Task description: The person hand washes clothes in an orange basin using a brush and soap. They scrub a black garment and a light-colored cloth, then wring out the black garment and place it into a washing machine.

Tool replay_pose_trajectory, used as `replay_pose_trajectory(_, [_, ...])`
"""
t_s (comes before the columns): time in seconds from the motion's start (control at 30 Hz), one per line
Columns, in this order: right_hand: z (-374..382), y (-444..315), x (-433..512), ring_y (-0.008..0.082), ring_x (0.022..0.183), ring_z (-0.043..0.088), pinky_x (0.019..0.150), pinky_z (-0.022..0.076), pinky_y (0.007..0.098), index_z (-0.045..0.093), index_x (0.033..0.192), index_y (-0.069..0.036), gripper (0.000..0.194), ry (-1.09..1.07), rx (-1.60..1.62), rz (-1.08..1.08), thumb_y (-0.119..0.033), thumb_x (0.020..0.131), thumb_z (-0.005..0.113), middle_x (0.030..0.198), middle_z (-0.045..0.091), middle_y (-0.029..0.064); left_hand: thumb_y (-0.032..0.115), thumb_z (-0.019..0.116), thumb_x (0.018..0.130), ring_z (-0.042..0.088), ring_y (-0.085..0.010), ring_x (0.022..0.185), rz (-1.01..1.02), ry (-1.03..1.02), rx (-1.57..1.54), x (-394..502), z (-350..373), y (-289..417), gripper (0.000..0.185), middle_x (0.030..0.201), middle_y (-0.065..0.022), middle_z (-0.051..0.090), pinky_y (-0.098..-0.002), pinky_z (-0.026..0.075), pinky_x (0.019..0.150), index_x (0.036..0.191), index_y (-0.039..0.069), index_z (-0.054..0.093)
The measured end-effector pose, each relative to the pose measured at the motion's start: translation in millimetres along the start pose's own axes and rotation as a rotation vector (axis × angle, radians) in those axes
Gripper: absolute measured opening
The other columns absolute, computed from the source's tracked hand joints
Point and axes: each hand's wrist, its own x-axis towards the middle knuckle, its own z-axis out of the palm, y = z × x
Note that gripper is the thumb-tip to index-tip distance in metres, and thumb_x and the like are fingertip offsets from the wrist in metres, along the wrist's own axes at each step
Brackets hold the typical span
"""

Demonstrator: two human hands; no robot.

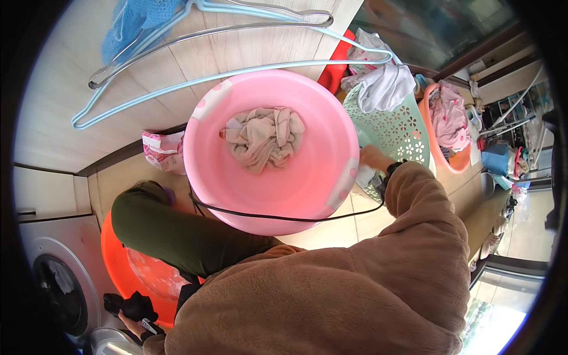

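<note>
At the lower left, my left hand (pixel 131 323) holds a bunched black cloth (pixel 133 305) beside an orange-red tub (pixel 111 253) with sudsy water. My right hand (pixel 374 157) reaches into a green perforated plastic basket (pixel 395 124), its fingers hidden behind the rim of a pink basin. A white cloth (pixel 365 176) lies close below that hand. Before me stands the large pink basin (pixel 275 199), with a wet, crumpled beige cloth (pixel 266 135) inside. White clothing (pixel 386 88) hangs over the basket's upper edge.
Light-blue and metal hangers (pixel 235 71) hang in front, near blue netting (pixel 133 31). A pink-and-white packet (pixel 164 151) stands left of the basin. A black cable (pixel 284 217) crosses the basin. An orange basket (pixel 432 120) holds pink clothing. A washing machine (pixel 80 248) stands left.
</note>
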Motion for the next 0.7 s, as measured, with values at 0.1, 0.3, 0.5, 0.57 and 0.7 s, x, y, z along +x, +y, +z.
replay_pose_trajectory(0.1, [-68, -13, -15, 0.0262, 0.061, 0.064, 0.059, 0.0517, 0.039, 0.076, 0.087, 0.0, 0.032, 0.304, 0.158, 0.179, -0.031, 0.079, 0.078, 0.076, 0.072, 0.016, 0.052, 0.063, 0.093, 0.068, -0.0298, 0.105, 0.012, 0.006, 0.013, 12, 4, 1, 0.055, 0.119, -0.0089, 0.07, -0.0446, 0.056, 0.096, 0.123, 0.006, 0.066])
replay_pose_trajectory(0.3, [-188, -48, -86, 0.0288, 0.098, 0.069, 0.085, 0.0537, 0.0404, 0.075, 0.107, -0.003, 0.055, 0.054, 0.315, 0.213, -0.048, 0.077, 0.08, 0.114, 0.073, 0.0172, 0.053, 0.063, 0.092, 0.07, -0.0302, 0.102, -0.051, -0.175, -0.104, 40, 14, 1, 0.056, 0.117, -0.0093, 0.072, -0.0467, 0.057, 0.095, 0.123, 0.006, 0.065])
replay_pose_trajectory(0.5, [-257, -56, -140, 0.0382, 0.116, 0.061, 0.092, 0.0524, 0.0448, 0.075, 0.111, -0.015, 0.027, 0.127, -0.605, 0.055, -0.028, 0.089, 0.066, 0.112, 0.07, 0.0174, 0.05, 0.063, 0.092, 0.07, -0.0305, 0.101, -0.034, -0.253, -0.066, 48, 20, 0, 0.054, 0.115, -0.01, 0.072, -0.0466, 0.057, 0.095, 0.123, 0.005, 0.065])
replay_pose_trajectory(0.57, [-278, -54, -155, 0.0353, 0.113, 0.063, 0.093, 0.0525, 0.0456, 0.071, 0.117, -0.01, 0.031, 0.642, -0.431, 0.133, -0.028, 0.091, 0.07, 0.115, 0.07, 0.0182, 0.049, 0.063, 0.093, 0.07, -0.0308, 0.102, -0.017, -0.244, -0.05, 47, 22, 0, 0.054, 0.116, -0.0105, 0.072, -0.0462, 0.057, 0.095, 0.124, 0.005, 0.065])
replay_pose_trajectory(0.7, [-307, -51, -176, 0.0293, 0.094, 0.072, 0.088, 0.0595, 0.0441, 0.062, 0.125, 0.004, 0.045, 0.836, 1.261, -0.184, -0.024, 0.092, 0.072, 0.113, 0.072, 0.0164, 0.048, 0.062, 0.093, 0.07, -0.0312, 0.103, 0.003, -0.188, 0.012, 46, 24, -1, 0.055, 0.12, -0.0114, 0.071, -0.0455, 0.056, 0.096, 0.125, 0.003, 0.064])
